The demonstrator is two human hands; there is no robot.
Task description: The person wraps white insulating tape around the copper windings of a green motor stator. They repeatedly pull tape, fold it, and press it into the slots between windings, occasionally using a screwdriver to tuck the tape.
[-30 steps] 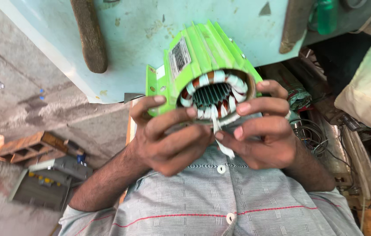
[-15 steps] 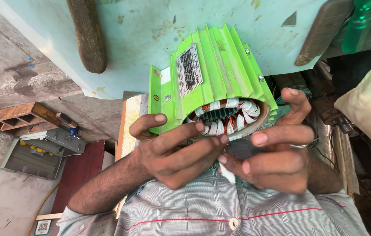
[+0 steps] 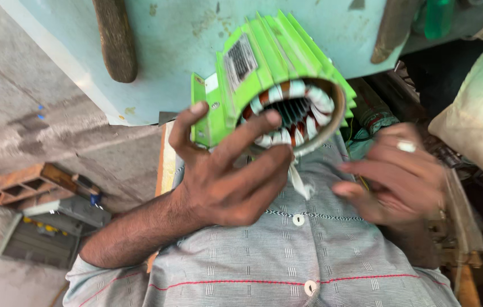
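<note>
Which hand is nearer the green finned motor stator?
Left. The left hand grips the green finned motor stator at its open end, fingers on the rim. The right hand, blurred, is off it, to its lower right.

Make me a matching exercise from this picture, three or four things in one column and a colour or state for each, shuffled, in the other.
Things:
1. motor stator housing
2. left hand
3. right hand
4. windings

Descriptions:
A. blurred, off the housing, ring on one finger
B. bright green, finned
C. white and reddish coils inside the bore
D. grips the housing, one finger across its open end

Pairs: 1-B, 2-D, 3-A, 4-C
</note>
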